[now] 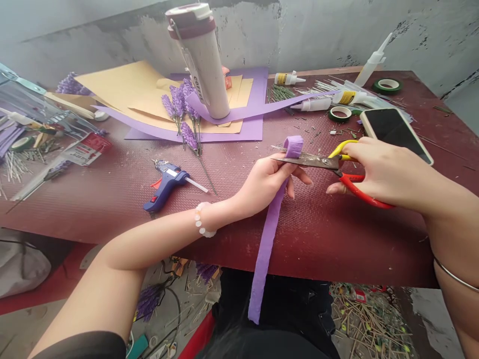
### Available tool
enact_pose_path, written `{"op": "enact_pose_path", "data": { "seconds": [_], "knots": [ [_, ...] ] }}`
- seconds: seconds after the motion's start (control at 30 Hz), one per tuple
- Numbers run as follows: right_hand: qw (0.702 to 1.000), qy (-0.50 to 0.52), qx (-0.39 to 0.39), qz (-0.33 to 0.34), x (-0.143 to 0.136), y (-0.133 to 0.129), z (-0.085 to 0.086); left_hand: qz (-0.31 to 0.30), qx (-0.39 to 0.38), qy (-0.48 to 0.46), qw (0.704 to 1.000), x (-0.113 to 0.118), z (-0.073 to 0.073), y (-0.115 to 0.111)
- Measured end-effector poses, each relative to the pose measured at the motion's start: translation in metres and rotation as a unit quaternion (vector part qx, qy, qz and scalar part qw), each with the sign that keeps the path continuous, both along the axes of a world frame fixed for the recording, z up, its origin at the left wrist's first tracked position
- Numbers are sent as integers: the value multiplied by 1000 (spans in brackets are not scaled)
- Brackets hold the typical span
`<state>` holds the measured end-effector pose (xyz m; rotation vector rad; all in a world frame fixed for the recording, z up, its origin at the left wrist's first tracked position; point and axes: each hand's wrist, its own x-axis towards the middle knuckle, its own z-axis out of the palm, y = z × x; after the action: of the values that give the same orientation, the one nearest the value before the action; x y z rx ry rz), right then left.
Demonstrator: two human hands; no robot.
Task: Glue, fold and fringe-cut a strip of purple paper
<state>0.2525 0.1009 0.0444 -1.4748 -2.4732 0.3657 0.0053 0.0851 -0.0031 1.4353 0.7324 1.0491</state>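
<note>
Between the fingers of my left hand (267,182) is a purple crepe paper strip (266,249). Its top end curls over into a loop above the fingers, and the long tail hangs down past the table edge. My right hand (389,167) grips a pair of scissors (325,160) by the red and yellow handles. The scissor blades point left and lie across the strip just under the loop, close to my left fingertips. Whether the blades are parted there is hard to make out.
A blue glue gun (168,185) lies left of my hands. Behind it are purple flower stems (190,137), a coffee tumbler (209,65) and sheets of tan paper (123,85). At right are a phone (396,130), glue bottles (316,103) and green tape rolls (340,114).
</note>
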Motion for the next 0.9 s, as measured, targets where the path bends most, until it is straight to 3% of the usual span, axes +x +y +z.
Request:
{"op": "enact_pose_path", "data": {
  "seconds": [0.27, 0.7, 0.9],
  "knots": [
    [998, -25, -59, 0, -2, 1, 2, -9, -2, 26, 1000, -1, 2, -1],
    [998, -62, 24, -23, -4, -2, 5, -9, -33, 13, 999, 2, 3, -2],
    [997, -71, 28, -31, -4, -1, 5, -5, -55, 25, 998, 3, 5, -3]
  ]
}}
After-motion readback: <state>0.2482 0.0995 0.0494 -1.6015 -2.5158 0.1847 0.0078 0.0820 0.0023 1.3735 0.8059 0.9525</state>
